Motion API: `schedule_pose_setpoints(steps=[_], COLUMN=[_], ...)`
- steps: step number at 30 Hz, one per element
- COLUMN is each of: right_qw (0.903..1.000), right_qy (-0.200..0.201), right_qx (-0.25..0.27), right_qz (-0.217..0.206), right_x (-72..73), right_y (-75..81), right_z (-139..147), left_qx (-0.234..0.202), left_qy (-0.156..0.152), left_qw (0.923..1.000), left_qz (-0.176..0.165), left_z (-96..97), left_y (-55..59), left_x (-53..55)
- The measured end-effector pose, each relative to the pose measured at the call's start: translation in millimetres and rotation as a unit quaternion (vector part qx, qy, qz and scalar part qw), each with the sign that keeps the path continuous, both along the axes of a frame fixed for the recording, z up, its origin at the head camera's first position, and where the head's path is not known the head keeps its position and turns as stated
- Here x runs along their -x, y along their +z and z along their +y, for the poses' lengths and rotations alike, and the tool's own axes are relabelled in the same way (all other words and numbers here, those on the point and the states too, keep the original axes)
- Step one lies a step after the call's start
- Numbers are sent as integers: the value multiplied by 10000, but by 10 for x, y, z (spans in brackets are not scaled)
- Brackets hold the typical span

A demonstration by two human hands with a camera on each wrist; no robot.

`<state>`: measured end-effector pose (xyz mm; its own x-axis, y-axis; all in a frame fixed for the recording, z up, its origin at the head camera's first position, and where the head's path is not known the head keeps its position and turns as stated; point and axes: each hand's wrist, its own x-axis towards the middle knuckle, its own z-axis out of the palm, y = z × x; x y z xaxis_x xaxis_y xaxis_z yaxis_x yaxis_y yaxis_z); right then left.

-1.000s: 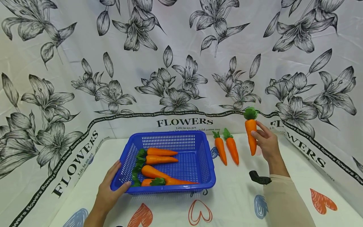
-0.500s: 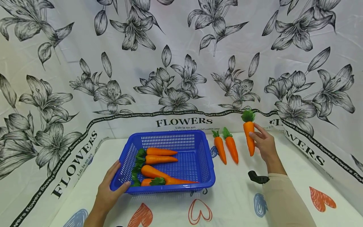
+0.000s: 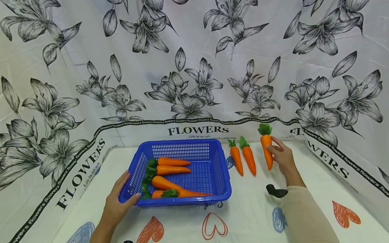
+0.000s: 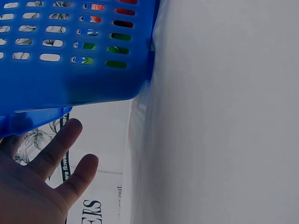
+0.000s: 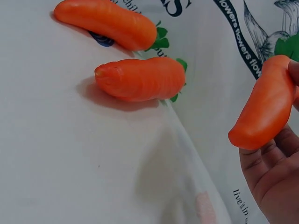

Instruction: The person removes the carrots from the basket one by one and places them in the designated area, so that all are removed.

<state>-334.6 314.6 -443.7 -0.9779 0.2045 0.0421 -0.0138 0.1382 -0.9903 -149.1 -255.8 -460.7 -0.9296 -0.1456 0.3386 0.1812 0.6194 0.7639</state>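
My right hand (image 3: 284, 155) pinches an orange carrot (image 3: 266, 148) with green leaves, held upright near the back right of the table. In the right wrist view this carrot (image 5: 264, 105) is between thumb and fingers. Two more carrots lie on the cloth to its left, a nearer-to-hand one (image 3: 249, 160) and a thinner one (image 3: 236, 160). My left hand (image 3: 117, 206) rests at the front left corner of a blue plastic basket (image 3: 223, 168), thumb on the rim. The left wrist view shows that hand's fingers (image 4: 80, 176) spread and straight below the basket's wall (image 4: 60, 84).
Inside the basket are several carrots, among them a large one (image 3: 170, 185) slanting along the front side. A white cloth (image 3: 246, 216) printed with hearts covers the table. Flower-printed curtain (image 3: 188, 84) rises behind and at both sides.
My right hand has lowered the carrot a little and shifted it slightly left. The left hand and the basket have stayed in place.
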Motion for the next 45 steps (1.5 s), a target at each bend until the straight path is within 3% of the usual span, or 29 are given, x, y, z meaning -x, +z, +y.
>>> schedule_pose_setpoints(steps=[12, 21, 45], right_qw=[9985, 9969, 9896], right_qy=[38, 33, 313], right_qx=[-331, -320, -1069], right_qz=[-445, -724, -915], right_x=[93, 148, 198], right_y=[-143, -223, -374], right_z=[49, 53, 9], left_qx=[72, 44, 16], left_qy=[25, 46, 1], left_qw=[10000, 10000, 10000], left_qz=[5, -23, 85], left_z=[5, -9, 12], left_y=[10, -57, 7], left_x=[2, 18, -17])
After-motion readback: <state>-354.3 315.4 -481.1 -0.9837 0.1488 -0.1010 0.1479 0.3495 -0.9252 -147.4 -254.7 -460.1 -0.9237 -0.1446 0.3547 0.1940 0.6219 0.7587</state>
